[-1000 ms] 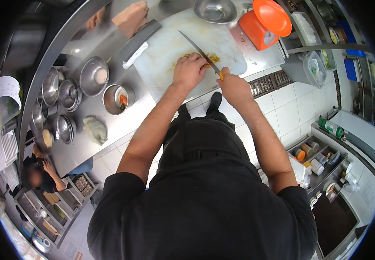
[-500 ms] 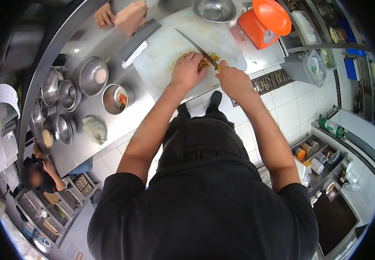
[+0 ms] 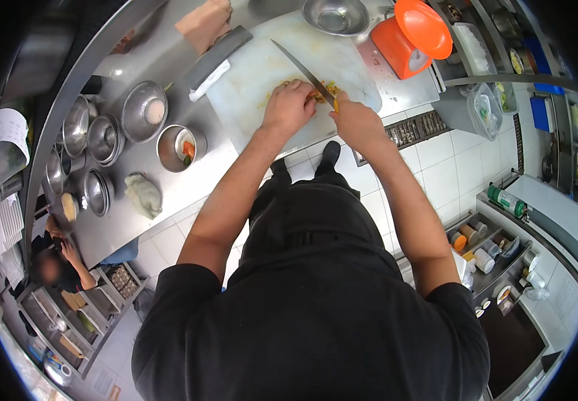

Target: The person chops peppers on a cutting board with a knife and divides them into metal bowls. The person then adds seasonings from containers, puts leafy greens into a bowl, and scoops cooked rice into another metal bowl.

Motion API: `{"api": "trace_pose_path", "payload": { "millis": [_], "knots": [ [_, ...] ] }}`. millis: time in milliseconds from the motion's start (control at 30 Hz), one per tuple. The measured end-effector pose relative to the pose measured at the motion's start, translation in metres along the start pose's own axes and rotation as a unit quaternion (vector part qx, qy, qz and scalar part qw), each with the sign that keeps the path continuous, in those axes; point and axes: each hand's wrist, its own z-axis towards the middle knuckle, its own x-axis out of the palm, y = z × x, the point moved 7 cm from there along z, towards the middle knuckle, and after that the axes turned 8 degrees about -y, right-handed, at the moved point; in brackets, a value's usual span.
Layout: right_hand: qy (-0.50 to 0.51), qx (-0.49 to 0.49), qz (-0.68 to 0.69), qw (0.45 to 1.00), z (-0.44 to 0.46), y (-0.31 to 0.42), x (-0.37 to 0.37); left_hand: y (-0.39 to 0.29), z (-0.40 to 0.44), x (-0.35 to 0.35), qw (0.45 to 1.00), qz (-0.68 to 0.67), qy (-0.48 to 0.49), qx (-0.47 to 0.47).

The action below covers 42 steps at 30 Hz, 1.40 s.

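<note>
My right hand [image 3: 357, 121] is wrapped around the yellow handle of a long knife [image 3: 305, 72], whose blade points away to the upper left over the white cutting board [image 3: 242, 100]. Close to the blade, my left hand [image 3: 290, 105] presses down with bent fingers on chopped vegetables [image 3: 327, 89], orange and green in colour. Small bits lie on the board around the fingers. Part of the pile is hidden under the left hand, so its exact kind does not show.
A metal bowl [image 3: 335, 16] and an orange scale [image 3: 406, 40] stand behind the board. To the left are a metal pot [image 3: 180, 148], stacked bowls [image 3: 104, 140], a wadded cloth [image 3: 144, 195] and a dark grey block [image 3: 219, 56]. Another person [image 3: 62, 264] is at lower left.
The knife and both hands have shifted only slightly at the pile. Another person's hand at the top left has drawn away from the brownish-pink item there.
</note>
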Motion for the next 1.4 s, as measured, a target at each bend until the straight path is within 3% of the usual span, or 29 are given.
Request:
{"api": "trace_pose_path", "payload": {
  "millis": [267, 400, 567, 800, 1100, 1300, 1400],
  "knots": [
    [-0.021, 0.025, 0.016, 0.999, 0.006, -0.004, 0.041, 0.005, 0.001, 0.002, 1.000, 0.003, -0.010, 0.018],
    [-0.050, -0.025, 0.016, 0.998, 0.020, 0.003, 0.024, 0.006, 0.003, 0.002, 1.000, 0.008, -0.005, 0.018],
    [-0.016, -0.011, -0.003, 1.000, -0.008, 0.007, 0.006, 0.007, 0.000, -0.007, 0.999, 0.023, -0.005, -0.038],
    [0.013, 0.041, -0.005, 0.999, -0.022, 0.005, 0.034, 0.014, 0.004, -0.002, 0.999, 0.041, 0.017, -0.016],
    [-0.029, 0.005, 0.028, 0.999, 0.011, 0.012, 0.024, 0.012, 0.000, -0.006, 0.999, 0.038, 0.022, -0.009],
    [0.013, 0.051, 0.027, 0.998, -0.020, 0.013, 0.029, 0.015, 0.001, -0.008, 1.000, 0.024, 0.011, -0.003],
    [-0.013, 0.071, 0.048, 0.996, -0.006, 0.012, 0.049, 0.017, -0.001, -0.005, 1.000, 0.022, 0.006, 0.011]
  ]
}}
